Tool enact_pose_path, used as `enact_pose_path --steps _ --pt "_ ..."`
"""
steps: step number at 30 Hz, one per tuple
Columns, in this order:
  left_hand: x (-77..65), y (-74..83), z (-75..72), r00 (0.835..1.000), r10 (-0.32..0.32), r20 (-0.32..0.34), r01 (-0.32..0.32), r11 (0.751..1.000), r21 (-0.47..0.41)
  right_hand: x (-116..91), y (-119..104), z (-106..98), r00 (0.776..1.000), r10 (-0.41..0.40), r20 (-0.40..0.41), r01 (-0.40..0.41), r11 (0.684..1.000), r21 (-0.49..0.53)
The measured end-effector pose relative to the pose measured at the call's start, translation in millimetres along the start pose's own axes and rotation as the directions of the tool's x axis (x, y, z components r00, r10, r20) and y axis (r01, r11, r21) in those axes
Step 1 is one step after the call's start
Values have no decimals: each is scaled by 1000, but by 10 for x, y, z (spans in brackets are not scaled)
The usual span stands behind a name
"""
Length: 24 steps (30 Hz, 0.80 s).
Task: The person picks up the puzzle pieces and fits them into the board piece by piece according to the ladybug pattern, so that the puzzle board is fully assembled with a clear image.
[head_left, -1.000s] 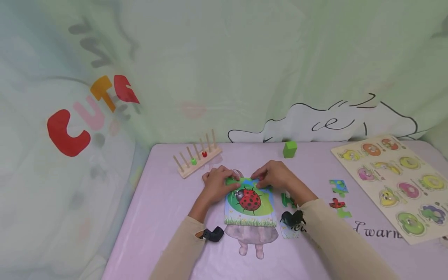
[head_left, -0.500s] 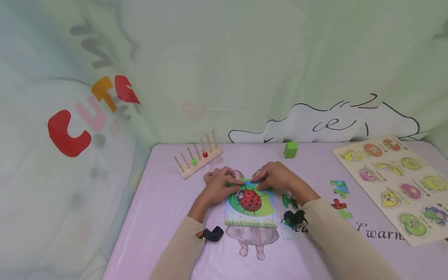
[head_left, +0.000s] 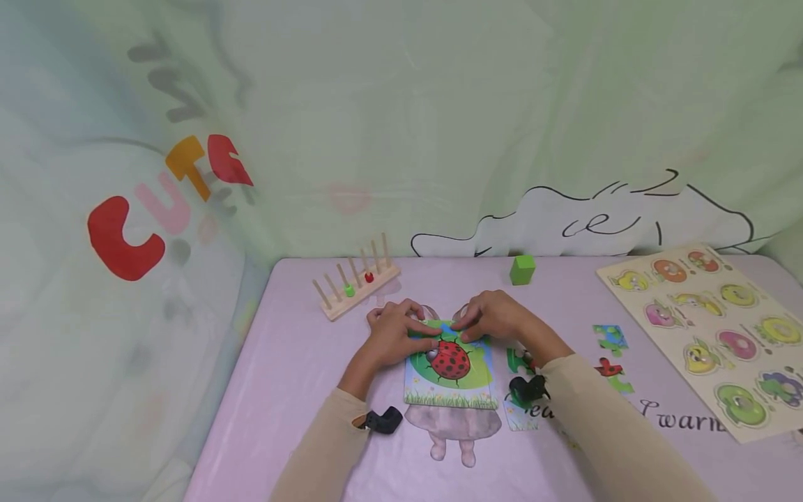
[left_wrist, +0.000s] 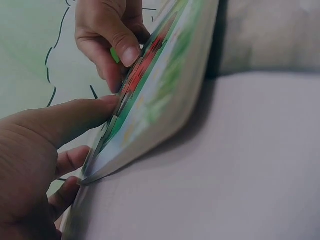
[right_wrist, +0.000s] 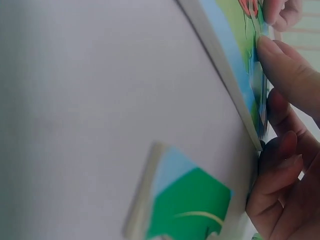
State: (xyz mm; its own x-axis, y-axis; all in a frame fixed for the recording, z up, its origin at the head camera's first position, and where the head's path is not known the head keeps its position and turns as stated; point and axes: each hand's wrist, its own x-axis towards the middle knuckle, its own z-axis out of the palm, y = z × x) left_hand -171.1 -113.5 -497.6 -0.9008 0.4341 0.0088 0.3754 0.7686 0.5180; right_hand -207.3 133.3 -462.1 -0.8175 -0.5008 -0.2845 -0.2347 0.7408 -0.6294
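A ladybird jigsaw puzzle (head_left: 450, 373) in a flat tray lies in front of me on the table. My left hand (head_left: 390, 333) rests at its upper left, thumb and index finger stretched over the surface towards the ladybird's head; the left wrist view shows the other fingers at the tray's edge. At the upper right, my right hand (head_left: 495, 315) pinches the puzzle's top edge, thumb (right_wrist: 272, 47) above and fingers at the rim. Both hands' fingertips nearly meet around a blue patch. Fingers cover part of the top row.
Loose puzzle pieces (head_left: 610, 337) lie right of the puzzle, some partly under the right wrist. A wooden peg rack (head_left: 360, 289) with green and red beads stands at the back left. Behind are a green block (head_left: 522, 270) and, far right, a fruit board (head_left: 690, 314).
My left thumb and index finger have slid rightward and slightly down over the puzzle, nearer the right fingertips. My right hand has stayed almost still at the top edge.
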Motion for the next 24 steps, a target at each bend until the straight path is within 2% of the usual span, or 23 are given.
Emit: enact_pose_path --steps 13,24 --pt "9 -1 7 1000 19 -3 -18 999 38 28 -6 -17 999 24 -23 -25 1000 -7" --pt "-8 1 0 1000 29 -4 -29 1000 8 -3 4 -10 1000 8 -12 -8 1000 -2"
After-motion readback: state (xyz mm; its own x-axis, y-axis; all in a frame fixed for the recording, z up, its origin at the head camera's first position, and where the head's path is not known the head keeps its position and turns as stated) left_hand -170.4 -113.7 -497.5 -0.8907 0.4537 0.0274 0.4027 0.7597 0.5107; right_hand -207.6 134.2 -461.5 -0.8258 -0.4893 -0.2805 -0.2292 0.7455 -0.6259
